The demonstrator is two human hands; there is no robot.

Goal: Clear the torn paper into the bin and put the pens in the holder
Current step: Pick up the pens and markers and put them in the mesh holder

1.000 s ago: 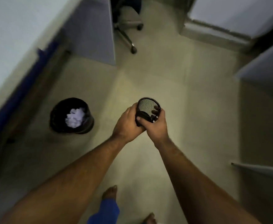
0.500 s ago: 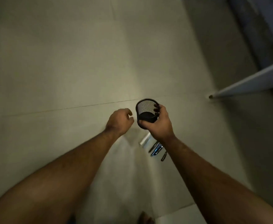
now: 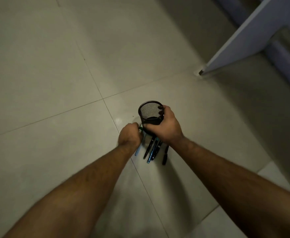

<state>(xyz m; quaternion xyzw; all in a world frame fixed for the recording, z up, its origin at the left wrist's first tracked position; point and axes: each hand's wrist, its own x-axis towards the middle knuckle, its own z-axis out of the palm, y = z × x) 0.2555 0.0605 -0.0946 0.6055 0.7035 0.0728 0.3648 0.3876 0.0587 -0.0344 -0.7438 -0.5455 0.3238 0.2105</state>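
Note:
My right hand grips a black mesh pen holder just above the tiled floor, its open mouth tilted toward me. Several pens, black and blue, lie in a cluster on the floor right below that hand. My left hand is down at the left edge of the cluster, its fingers curled round a light blue pen with a green tip showing by the knuckles. No torn paper and no bin are in view.
Pale floor tiles stretch out to the left and ahead. A white panel edge of a desk or partition comes down to the floor at the upper right, with darker furniture behind it.
The view swung away from the bin to the pens on the floor. My left hand let go of the holder, dropped to the pens and closed on one. My right hand kept the holder.

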